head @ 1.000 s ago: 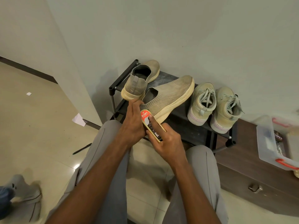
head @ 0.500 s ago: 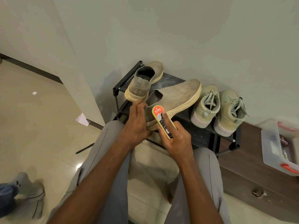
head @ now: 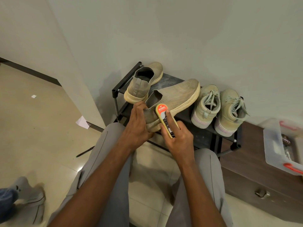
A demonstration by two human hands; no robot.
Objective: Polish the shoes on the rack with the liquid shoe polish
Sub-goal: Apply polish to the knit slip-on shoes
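Left hand (head: 137, 126), fingers curled round the heel of the knit slip-on shoe (head: 173, 99), holding it at the near left edge of the black shoe rack (head: 203, 136). Right hand (head: 178, 140), gripping the shoe polish applicator (head: 164, 119), index finger stretched along its back, orange end pressed on the shoe's side near the heel. Long axis of the shoe: heel near-left, toe far-right, toward the wall. Second slip-on (head: 144, 84) just behind, touching. Laced pair (head: 219, 110) to the right on the rack. Free floor (head: 41, 128) on the left; brown cabinet (head: 255, 174) with clear box (head: 277, 149) close on the right.
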